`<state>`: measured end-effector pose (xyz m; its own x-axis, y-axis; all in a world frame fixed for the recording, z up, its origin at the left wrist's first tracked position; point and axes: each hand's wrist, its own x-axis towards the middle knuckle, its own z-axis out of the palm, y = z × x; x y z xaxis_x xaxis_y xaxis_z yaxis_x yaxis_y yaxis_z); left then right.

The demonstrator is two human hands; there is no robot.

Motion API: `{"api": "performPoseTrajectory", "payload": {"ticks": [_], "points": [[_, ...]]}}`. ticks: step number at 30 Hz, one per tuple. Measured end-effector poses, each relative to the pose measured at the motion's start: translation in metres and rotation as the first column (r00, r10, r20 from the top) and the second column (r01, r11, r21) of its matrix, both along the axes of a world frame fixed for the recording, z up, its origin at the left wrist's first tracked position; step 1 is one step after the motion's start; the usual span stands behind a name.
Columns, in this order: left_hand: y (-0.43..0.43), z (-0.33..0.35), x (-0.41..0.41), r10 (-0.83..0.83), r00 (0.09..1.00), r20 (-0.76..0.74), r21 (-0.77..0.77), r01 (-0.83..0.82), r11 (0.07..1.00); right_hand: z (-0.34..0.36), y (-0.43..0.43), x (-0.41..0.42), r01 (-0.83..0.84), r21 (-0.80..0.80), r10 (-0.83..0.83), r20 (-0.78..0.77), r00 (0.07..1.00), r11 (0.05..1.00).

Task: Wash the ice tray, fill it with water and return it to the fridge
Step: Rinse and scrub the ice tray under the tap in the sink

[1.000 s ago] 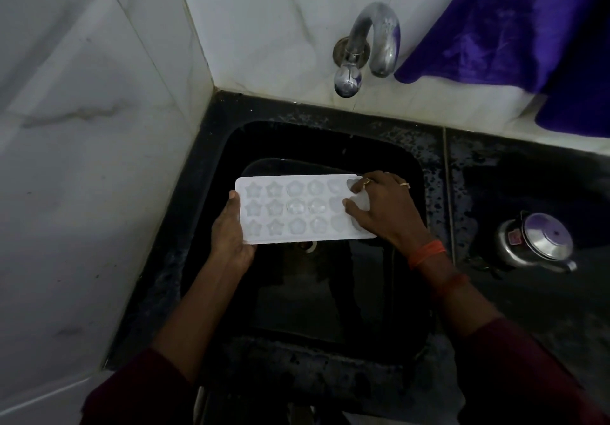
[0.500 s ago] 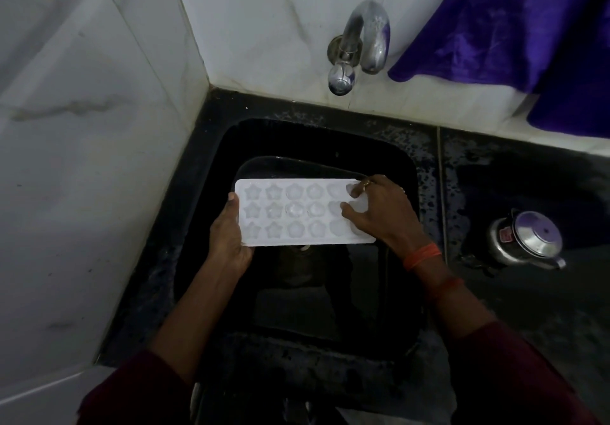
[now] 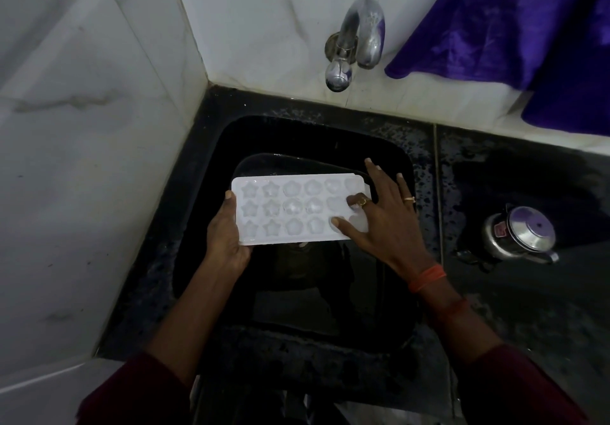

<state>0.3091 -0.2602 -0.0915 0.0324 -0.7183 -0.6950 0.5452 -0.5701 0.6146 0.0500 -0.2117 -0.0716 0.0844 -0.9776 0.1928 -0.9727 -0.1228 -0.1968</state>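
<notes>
A white ice tray with star, flower and heart shaped cells is held level over the black sink. My left hand grips its left end from below, thumb on the rim. My right hand lies spread over the tray's right end, thumb and index finger pressing into the right cells, other fingers fanned out past the edge. The steel tap juts from the wall above and to the right of the tray; no water runs from it.
A dark pan or plate lies in the sink under the tray. A small steel pot with a lid stands on the black counter at the right. A purple cloth hangs over the back wall. White marble walls close the left side.
My right hand has opened out, its fingers now fanned past the tray's right edge. The tray and my left hand have hardly moved.
</notes>
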Motion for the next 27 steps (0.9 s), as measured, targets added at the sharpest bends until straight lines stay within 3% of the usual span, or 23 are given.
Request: {"api": "performPoseTrajectory", "payload": {"ticks": [5, 13, 22, 27], "points": [[-0.001, 0.002, 0.004, 0.006, 1.0, 0.011, -0.009, -0.006, 1.0, 0.005, 0.002, 0.001, 0.013, 0.027, -0.008, -0.157, 0.988, 1.0], [0.002, 0.004, 0.013, 0.029, 1.0, -0.01, -0.002, -0.029, 1.0, 0.016, 0.001, -0.006, -0.145, -0.089, 0.135, -0.107, 0.985, 0.985], [0.0, 0.005, 0.018, -0.004, 1.0, -0.018, 0.0, 0.004, 1.0, 0.036, -0.006, -0.007, -0.2, 0.004, 0.189, -0.35, 0.917, 0.98], [-0.002, 0.003, 0.02, -0.014, 1.0, -0.019, 0.008, 0.014, 1.0, 0.041, -0.008, -0.007, -0.187, 0.038, 0.187, -0.397, 0.899, 0.982]]}}
